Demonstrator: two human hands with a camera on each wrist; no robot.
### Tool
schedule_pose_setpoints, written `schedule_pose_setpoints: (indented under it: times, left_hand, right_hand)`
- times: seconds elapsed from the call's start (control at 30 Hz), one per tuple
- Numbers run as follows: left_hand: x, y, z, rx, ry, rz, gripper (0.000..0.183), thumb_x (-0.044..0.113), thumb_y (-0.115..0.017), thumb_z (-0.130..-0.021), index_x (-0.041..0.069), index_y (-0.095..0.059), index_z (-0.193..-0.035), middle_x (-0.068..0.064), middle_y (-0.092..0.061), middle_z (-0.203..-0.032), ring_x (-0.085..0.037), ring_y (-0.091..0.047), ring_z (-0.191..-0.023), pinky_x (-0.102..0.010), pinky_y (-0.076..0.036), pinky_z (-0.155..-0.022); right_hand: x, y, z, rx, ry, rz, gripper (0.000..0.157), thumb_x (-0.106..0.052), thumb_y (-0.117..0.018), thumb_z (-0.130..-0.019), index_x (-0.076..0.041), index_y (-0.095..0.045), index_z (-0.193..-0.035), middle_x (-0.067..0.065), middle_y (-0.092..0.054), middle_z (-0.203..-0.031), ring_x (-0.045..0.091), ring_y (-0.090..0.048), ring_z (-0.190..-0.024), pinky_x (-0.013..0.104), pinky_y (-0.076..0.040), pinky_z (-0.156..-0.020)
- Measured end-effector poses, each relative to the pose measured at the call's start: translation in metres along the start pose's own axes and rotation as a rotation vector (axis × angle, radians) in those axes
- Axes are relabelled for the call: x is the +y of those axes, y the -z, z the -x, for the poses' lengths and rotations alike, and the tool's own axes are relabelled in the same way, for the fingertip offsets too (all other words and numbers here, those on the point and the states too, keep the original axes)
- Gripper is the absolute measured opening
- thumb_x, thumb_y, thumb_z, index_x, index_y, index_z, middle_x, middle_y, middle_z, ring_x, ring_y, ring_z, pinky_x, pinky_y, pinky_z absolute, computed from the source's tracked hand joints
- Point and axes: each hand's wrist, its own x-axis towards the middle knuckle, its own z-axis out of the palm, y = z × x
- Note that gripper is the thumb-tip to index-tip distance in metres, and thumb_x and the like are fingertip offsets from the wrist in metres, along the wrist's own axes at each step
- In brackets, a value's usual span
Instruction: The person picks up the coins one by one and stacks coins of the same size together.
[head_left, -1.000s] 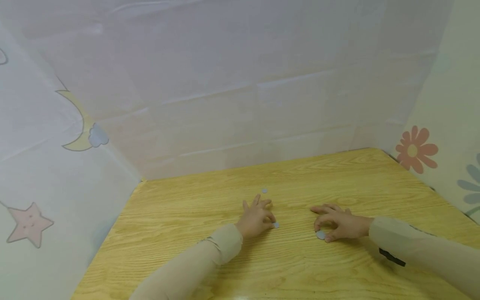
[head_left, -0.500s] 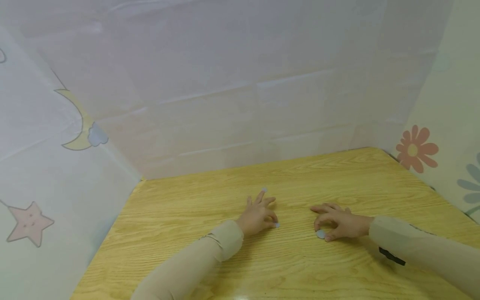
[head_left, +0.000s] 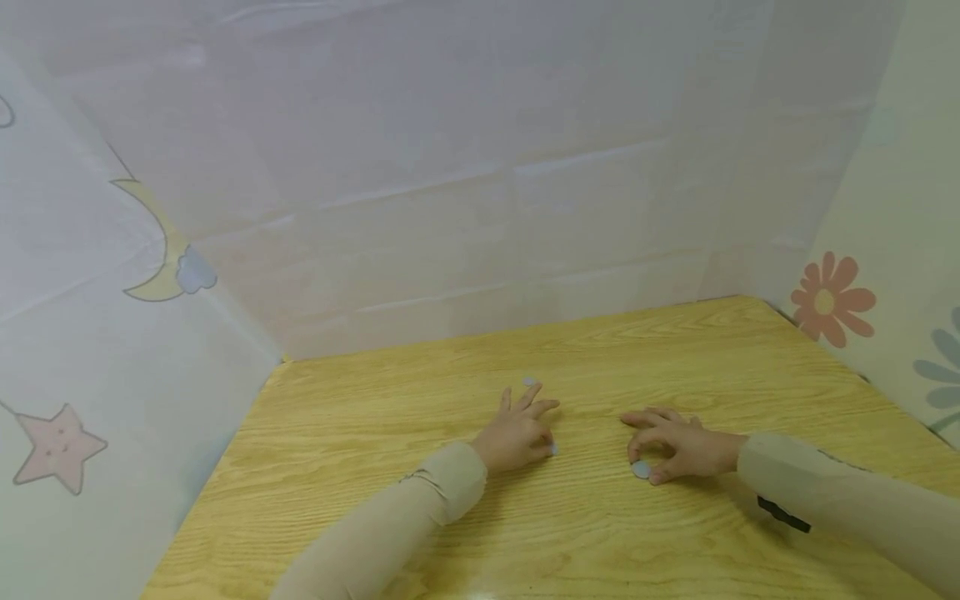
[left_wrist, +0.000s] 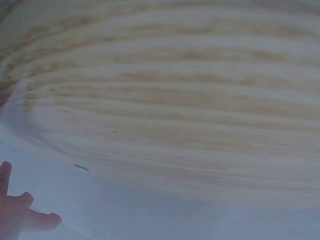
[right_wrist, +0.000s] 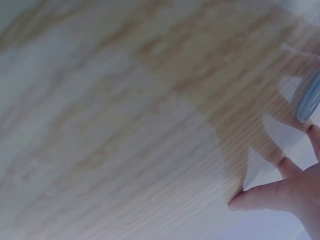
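In the head view my left hand is low over the wooden table, thumb and index finger pinching a small pale blue disc. Its other fingers are spread, one tip right at another pale disc lying farther back. On the right, my right hand pinches a third pale blue disc between thumb and curled index finger. The left wrist view catches only some spread fingers at its lower left. At the right edge of the right wrist view, a blue rounded edge shows beside the fingertips.
The wood-grain table runs back to a pale wall sheet. Side sheets carry a printed star, a moon and flowers. A dark strap piece hangs under the right sleeve.
The left hand's spread fingers have shifted slightly right and back, toward the far disc; its pinched disc stays nearly in place. The right hand holds still.
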Motion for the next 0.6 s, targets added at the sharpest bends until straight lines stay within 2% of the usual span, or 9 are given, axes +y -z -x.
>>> schedule_pose_setpoints:
  times: [0.33, 0.6]
  left_hand:
    - [0.006, 0.001, 0.005, 0.030, -0.019, -0.024, 0.022, 0.039, -0.062, -0.095, 0.021, -0.075, -0.098, -0.006, -0.040, -0.151, -0.036, -0.016, -0.146, -0.068, -0.021, -0.105]
    - [0.015, 0.005, 0.004, 0.023, -0.045, -0.013, 0.021, 0.038, -0.063, -0.094, 0.021, -0.075, -0.095, -0.007, -0.040, -0.151, -0.036, -0.016, -0.145, -0.070, -0.021, -0.105]
  right_hand:
    - [0.001, 0.000, 0.000, 0.006, 0.005, 0.024, 0.017, -0.025, -0.073, -0.085, -0.027, -0.061, -0.096, 0.039, -0.021, -0.147, 0.070, 0.002, -0.127, 0.088, 0.009, -0.072]
    - [0.003, 0.000, -0.001, 0.002, -0.003, 0.045, 0.017, -0.027, -0.073, -0.085, -0.028, -0.060, -0.096, 0.037, -0.022, -0.147, 0.069, -0.001, -0.127, 0.089, 0.006, -0.072]
